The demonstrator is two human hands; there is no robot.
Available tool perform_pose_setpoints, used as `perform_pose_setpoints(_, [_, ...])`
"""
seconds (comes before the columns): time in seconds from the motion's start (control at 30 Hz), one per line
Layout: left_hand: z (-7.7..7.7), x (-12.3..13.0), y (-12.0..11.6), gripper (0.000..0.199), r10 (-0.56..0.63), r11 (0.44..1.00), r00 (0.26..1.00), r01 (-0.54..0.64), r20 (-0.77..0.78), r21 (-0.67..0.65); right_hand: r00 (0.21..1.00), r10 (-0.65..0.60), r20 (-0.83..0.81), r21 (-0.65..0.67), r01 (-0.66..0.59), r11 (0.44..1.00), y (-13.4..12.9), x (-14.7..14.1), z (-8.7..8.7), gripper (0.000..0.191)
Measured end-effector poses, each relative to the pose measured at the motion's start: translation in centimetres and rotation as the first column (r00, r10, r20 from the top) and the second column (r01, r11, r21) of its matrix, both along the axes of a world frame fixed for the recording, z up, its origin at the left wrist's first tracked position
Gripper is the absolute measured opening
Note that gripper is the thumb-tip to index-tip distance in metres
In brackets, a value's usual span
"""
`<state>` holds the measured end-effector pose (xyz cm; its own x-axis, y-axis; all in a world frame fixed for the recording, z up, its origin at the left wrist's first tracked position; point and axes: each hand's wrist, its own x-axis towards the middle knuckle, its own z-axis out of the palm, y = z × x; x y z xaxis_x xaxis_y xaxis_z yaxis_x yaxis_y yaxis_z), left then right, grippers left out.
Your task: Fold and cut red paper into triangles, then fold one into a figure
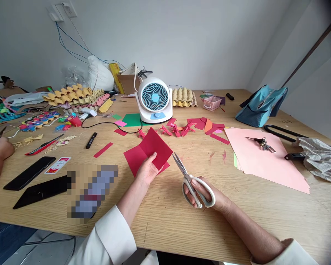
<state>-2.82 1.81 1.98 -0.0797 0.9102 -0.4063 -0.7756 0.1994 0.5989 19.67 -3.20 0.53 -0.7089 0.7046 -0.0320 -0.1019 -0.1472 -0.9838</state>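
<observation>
Folded dark-red paper (156,147) is held up over the table by my left hand (148,170), thumb on its front and the other fingers behind it. My right hand (200,191) grips white-handled scissors (185,175), with fingers through the loops. The blades are slightly apart and point up and left, close to the paper's right corner. Beyond the paper lie cut red paper pieces (188,129) with fringed edges. A narrow red strip (103,150) rests to the left of my left hand.
A white fan (155,99) stands at the back centre. Pink paper sheets (267,165) with keys (266,144) lie right, near a blue bag (262,106). Black phones (30,173) and a marker (91,140) lie left. Another person's hand (1,147) holds scissors at the far left.
</observation>
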Motion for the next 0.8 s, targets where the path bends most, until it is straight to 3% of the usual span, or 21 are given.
perform_pose_setpoints(0.3, [-0.7, 0.1, 0.0, 0.010, -0.034, 0.996, 0.998, 0.038, -0.053, 0.077, 1.000, -0.002, -0.019, -0.009, 0.002, 1.000, 0.1, 0.0, -0.2, 0.048])
perform_pose_setpoints(0.5, [-1.7, 0.4, -0.1, 0.020, -0.092, 0.983, 0.990, 0.108, -0.107, 0.149, 0.999, -0.022, -0.030, -0.006, 0.022, 1.000, 0.2, 0.0, -0.2, 0.048])
perform_pose_setpoints(0.67, [-2.1, 0.8, -0.4, 0.024, -0.176, 0.973, 0.974, 0.195, -0.143, 0.126, 0.998, -0.049, -0.032, 0.029, 0.050, 0.998, 0.4, 0.0, -0.4, 0.046])
perform_pose_setpoints(0.8, [-2.6, 0.6, -0.4, 0.023, -0.148, 0.965, 0.967, 0.186, -0.207, 0.183, 0.999, -0.044, -0.031, 0.026, 0.045, 0.999, 0.4, 0.0, -0.5, 0.046])
